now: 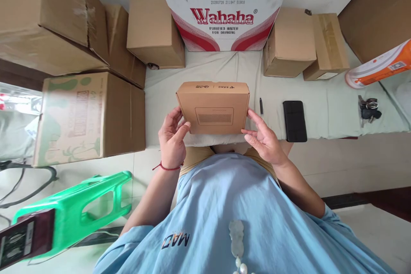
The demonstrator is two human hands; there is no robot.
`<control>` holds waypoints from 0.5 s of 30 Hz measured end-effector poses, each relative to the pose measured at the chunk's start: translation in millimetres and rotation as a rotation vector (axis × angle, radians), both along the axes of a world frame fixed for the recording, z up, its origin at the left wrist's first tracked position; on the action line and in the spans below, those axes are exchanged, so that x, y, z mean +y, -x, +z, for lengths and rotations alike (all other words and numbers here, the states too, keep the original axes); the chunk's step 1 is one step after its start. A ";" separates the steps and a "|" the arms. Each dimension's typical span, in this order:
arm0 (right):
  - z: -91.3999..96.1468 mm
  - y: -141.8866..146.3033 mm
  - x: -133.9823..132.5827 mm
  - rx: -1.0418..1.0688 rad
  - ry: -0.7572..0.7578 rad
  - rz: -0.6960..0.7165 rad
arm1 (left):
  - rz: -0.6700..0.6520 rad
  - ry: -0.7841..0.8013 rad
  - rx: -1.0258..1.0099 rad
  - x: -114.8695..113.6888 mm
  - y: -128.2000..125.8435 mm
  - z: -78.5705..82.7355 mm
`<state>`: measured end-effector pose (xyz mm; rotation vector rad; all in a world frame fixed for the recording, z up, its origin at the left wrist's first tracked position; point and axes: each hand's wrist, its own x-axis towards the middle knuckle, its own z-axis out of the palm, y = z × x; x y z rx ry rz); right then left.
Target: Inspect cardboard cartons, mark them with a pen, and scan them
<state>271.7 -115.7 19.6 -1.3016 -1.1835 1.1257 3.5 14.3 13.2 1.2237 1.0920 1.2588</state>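
A small brown cardboard box (214,115) with a printed rectangle on its top face is between my two hands, near the table's front edge. My left hand (173,138) grips its left side, thumb at the near left corner and fingers partly hidden behind the edge. At the right side, the fingers of my right hand (263,138) touch the edge and near corner, with the thumb lying just below. The box's lid looks closed. Whether its underside rests on the cloth cannot be seen.
A black phone (294,120), a pen (261,106) and keys (369,109) lie to the right on the cloth-covered table (224,66). A Wahaba-style white-red carton (224,13) and several brown boxes (156,32) line the back and left. A green stool (73,205) stands lower left.
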 end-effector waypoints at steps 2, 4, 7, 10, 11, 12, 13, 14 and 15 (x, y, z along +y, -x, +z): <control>-1.0 -1.8 0.0 0.049 -0.001 -0.034 | -0.013 -0.013 -0.022 -4.2 -1.3 6.7; -1.4 -5.1 1.8 0.106 0.010 -0.107 | -0.026 -0.035 -0.034 -8.2 -3.6 14.5; -1.6 -9.1 6.9 0.257 0.066 -0.235 | -0.008 -0.066 -0.045 -11.6 -8.3 21.4; -2.4 -7.1 10.1 0.368 0.197 -0.231 | 0.041 -0.015 -0.071 -13.5 -10.3 21.2; -3.2 -5.1 10.0 0.367 0.241 -0.218 | 0.053 0.010 -0.078 -14.3 -9.6 20.4; -4.2 -2.8 9.4 0.355 0.275 -0.213 | 0.056 0.032 -0.077 -15.2 -8.1 19.6; -5.5 -0.4 8.4 0.338 0.296 -0.217 | 0.049 0.045 -0.062 -16.0 -5.8 19.0; -6.8 1.6 7.3 0.319 0.301 -0.224 | 0.030 0.047 -0.029 -16.8 -2.7 18.5; -8.0 2.9 6.2 0.299 0.291 -0.228 | 0.006 0.038 0.013 -17.4 0.8 18.2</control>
